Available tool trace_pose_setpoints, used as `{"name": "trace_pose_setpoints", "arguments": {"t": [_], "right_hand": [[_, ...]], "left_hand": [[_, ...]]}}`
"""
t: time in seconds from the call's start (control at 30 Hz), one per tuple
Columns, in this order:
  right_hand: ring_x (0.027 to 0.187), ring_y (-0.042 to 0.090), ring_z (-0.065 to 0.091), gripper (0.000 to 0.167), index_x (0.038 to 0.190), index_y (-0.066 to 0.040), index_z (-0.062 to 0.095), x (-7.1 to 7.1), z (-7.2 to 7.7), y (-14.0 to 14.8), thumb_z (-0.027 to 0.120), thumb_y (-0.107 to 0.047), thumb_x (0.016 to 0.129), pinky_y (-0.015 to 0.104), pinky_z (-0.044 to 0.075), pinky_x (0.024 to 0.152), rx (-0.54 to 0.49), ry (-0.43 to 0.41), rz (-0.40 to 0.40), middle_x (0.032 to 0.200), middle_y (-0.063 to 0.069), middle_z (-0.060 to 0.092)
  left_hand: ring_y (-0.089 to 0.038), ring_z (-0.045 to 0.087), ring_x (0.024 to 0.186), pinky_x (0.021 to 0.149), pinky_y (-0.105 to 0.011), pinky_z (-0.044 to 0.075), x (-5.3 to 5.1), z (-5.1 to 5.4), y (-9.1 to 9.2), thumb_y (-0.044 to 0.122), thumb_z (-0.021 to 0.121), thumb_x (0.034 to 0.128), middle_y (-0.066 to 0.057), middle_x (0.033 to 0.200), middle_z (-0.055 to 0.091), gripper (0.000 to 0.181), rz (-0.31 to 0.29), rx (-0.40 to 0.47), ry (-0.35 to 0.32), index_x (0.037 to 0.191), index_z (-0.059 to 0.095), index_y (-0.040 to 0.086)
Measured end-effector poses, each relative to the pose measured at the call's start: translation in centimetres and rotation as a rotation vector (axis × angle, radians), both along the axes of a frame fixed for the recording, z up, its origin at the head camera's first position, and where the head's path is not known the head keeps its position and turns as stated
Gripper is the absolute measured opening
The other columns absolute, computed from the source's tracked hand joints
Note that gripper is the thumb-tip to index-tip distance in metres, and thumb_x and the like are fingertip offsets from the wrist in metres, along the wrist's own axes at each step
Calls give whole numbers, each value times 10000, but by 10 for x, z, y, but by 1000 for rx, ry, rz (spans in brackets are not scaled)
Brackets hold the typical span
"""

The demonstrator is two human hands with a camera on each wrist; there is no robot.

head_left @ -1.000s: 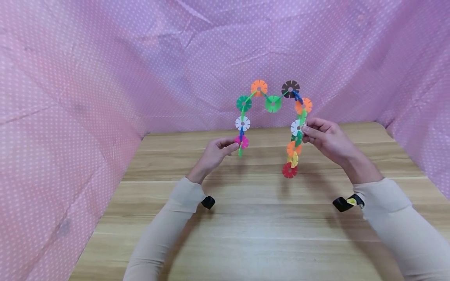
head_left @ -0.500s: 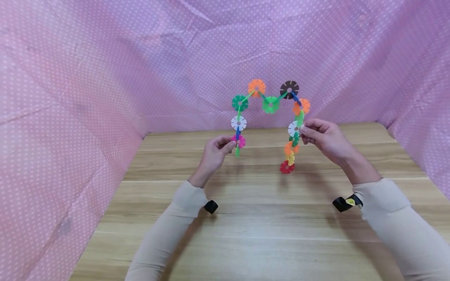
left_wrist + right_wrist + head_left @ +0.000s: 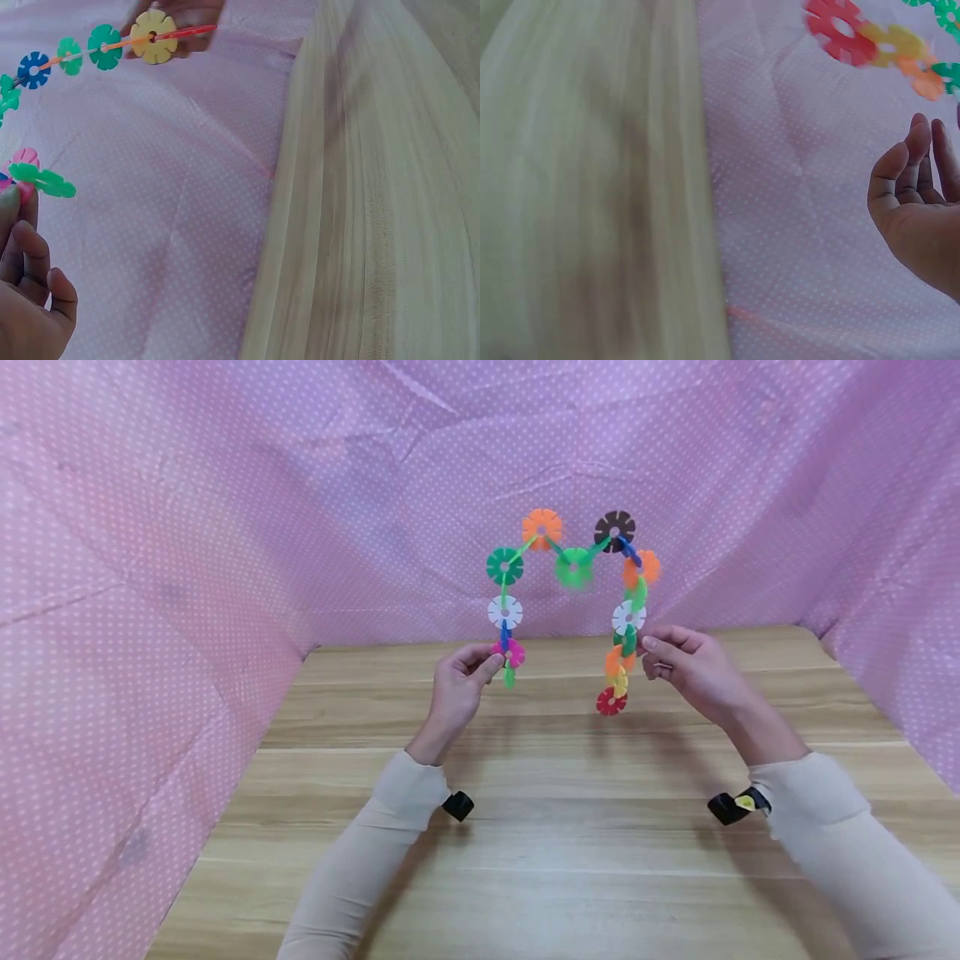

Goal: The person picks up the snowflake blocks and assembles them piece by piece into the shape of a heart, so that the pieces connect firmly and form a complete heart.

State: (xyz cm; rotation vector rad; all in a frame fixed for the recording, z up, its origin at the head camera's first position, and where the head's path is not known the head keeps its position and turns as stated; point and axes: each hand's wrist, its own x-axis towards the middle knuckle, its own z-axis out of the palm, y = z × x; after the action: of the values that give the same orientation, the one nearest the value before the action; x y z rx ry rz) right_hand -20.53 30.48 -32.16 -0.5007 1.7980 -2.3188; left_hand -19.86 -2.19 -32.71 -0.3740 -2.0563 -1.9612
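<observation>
A chain of slotted plastic discs stands as an arch above the table in the head view, with an orange disc (image 3: 542,529) and a dark brown disc (image 3: 614,531) at its top. My left hand (image 3: 459,689) pinches the pink disc (image 3: 514,653) low on the left leg, between thumb and finger. Under it hangs a light green disc (image 3: 45,181). On the right, my right hand (image 3: 693,672) is beside the green disc (image 3: 624,640), fingers loosely bent and apparently apart from the chain. The red disc (image 3: 611,701) ends that leg. In the right wrist view, the right thumb is hidden.
The wooden table (image 3: 555,860) spreads under both arms. Pink dotted cloth (image 3: 420,468) hangs behind and at both sides. A black wrist camera (image 3: 459,806) sits at the left cuff, another camera (image 3: 727,808) at the right.
The disc chain has risen and shifted slightly left, with the left hand still pinching it. The right hand, earlier pinching the white disc, has let go and dropped slightly.
</observation>
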Motion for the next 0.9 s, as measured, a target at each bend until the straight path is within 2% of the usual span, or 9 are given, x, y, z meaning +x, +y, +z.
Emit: {"name": "trace_pose_setpoints", "arguments": {"t": [0.1,0.23,0.33,0.43,0.53,0.67,0.9], "right_hand": [[815,154,564,198,1101,-43,696,3,-13,-1,595,-199,1033,254,510,730,85,-39,7,997,51,675],[830,155,577,266,1115,-24,672,6,-31,-4,559,-256,1051,250,516,732,152,-36,49,1014,89,659],[836,163,601,253,1103,-16,658,7,-43,-4,534,-233,1064,262,534,742,129,-20,96,993,104,656],[824,158,619,169,1089,-15,662,7,-51,-4,553,-139,1051,279,551,755,144,14,134,967,89,683],[786,148,619,107,1062,7,669,8,-55,-6,599,-59,1014,291,546,749,210,66,132,927,74,700],[748,148,609,90,1039,14,680,10,-55,-12,644,-47,984,293,527,731,256,92,98,898,41,704],[738,163,665,90,1019,2,717,11,-52,-29,664,23,949,278,569,720,176,77,58,910,34,743]], "left_hand": [[-78,513,672,603,-214,425,-1,0,1,-17,698,926,63,809,709,148,8,26,1,1024,692,-128],[-76,515,669,600,-196,425,-1,0,2,-29,696,923,79,799,701,151,21,42,3,1029,687,-136],[-74,507,664,598,-201,418,-3,-1,3,-34,690,925,86,792,696,151,28,54,-2,1032,685,-141],[-80,501,660,596,-213,411,-4,-1,3,-33,686,929,82,796,698,154,28,63,-2,1037,685,-142],[-79,514,668,603,-206,418,-6,-2,2,-17,690,932,69,812,710,154,28,64,-6,1035,691,-132],[-71,531,678,612,-197,427,-8,-4,1,-1,698,932,57,834,726,159,25,72,-16,1037,694,-121],[-60,508,647,595,-195,415,-12,-5,2,-23,696,926,80,809,716,164,23,101,-6,1033,684,-147]]}}
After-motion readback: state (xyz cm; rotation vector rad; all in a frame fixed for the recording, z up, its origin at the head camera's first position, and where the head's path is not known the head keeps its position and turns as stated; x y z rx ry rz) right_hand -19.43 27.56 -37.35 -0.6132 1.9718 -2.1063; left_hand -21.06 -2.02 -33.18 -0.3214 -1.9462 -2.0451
